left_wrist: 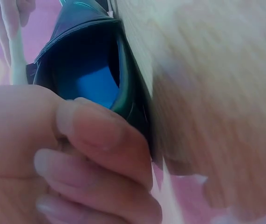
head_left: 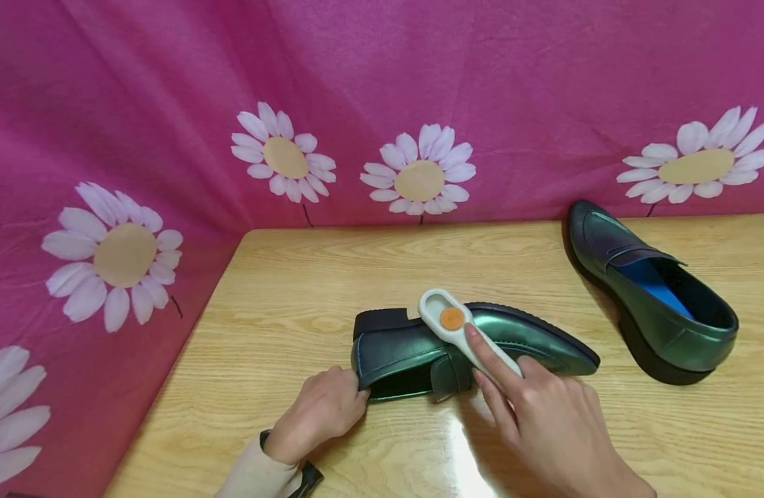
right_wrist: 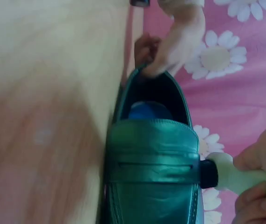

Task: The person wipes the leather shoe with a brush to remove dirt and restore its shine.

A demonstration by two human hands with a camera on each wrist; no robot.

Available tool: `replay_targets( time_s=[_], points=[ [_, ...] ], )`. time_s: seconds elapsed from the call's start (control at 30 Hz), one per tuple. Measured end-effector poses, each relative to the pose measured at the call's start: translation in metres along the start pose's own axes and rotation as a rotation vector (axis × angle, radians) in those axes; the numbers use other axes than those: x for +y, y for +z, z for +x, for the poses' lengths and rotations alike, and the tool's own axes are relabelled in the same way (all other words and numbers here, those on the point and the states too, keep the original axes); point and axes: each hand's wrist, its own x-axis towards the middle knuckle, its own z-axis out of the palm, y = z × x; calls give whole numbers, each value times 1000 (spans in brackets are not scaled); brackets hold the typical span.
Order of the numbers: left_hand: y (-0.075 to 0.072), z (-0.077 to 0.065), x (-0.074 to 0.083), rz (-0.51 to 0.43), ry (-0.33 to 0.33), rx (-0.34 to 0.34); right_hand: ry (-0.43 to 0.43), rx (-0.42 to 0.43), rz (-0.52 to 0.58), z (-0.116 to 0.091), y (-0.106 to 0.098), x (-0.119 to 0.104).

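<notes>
A shiny dark green loafer (head_left: pixel 531 339) lies on its side, its opening towards me and its toe to the right. My left hand (head_left: pixel 332 404) pinches the rim at its heel; in the left wrist view the curled fingers (left_wrist: pixel 100 135) cover part of the opening, with a blue insole (left_wrist: pixel 84 84) beyond. My right hand (head_left: pixel 550 415) grips a white-handled brush (head_left: pixel 434 304) with an orange round spot, index finger extended along the handle. In the right wrist view the brush's black end (right_wrist: pixel 209 173) meets the loafer's side beside the strap; its bristles cannot be made out.
A second green loafer (head_left: pixel 668 325) with a blue insole stands upright at the right, toe towards the back. Both shoes are on a light wooden table (head_left: pixel 282 297). A pink cloth (head_left: pixel 512 83) with white daisies hangs behind and at the left.
</notes>
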Motion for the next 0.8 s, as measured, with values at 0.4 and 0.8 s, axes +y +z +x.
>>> replay_targets(
  time_s=[0.4, 0.8],
  points=[
    [-1, -1, -2, -16, -2, 12, -212, -53, 136, -7, 16, -28],
    [-1, 2, 1, -6, -50, -49, -80, -25, 52, 9, 9, -20]
  ],
)
